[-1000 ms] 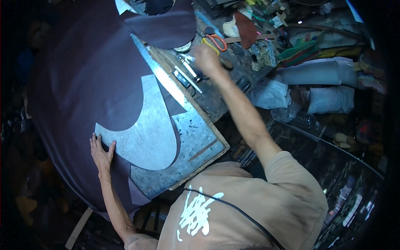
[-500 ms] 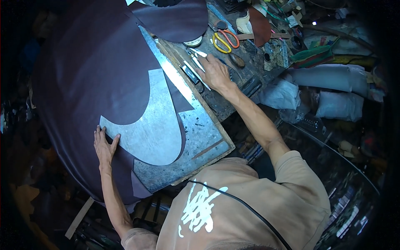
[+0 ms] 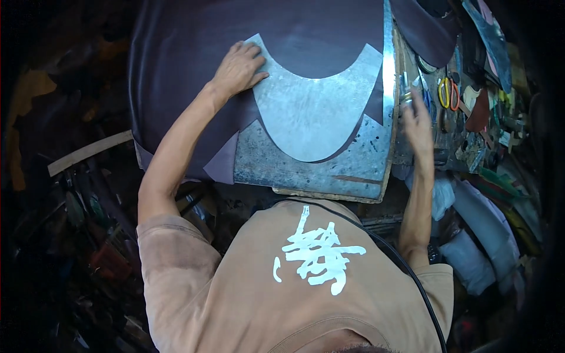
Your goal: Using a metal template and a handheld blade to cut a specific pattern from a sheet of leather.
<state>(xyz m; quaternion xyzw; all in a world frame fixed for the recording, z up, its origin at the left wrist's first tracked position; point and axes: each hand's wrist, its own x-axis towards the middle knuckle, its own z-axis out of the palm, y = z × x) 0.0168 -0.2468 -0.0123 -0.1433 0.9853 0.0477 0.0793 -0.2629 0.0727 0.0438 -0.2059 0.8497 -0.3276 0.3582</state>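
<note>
No lettering can be read for certain. The one clear marking is a bold white brush-stroke print [image 3: 321,256] on the wearer's tan T-shirt [image 3: 253,288], set on the far side of the neckline. Its thick strokes cross in a dense cluster, with one long stroke reaching toward the far side, another toward the right, and a small curved stroke standing apart on the left.

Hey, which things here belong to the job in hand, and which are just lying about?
Apparently in use:
grey U-shaped template, left hand on its left tip
dark leather-like sheet beneath
speckled grey board
Right hand is blurred; its grip is unclear.

Apparently lying about:
yellow-and-orange-handled scissors
reddish-brown piece
pale strip, far left
</note>
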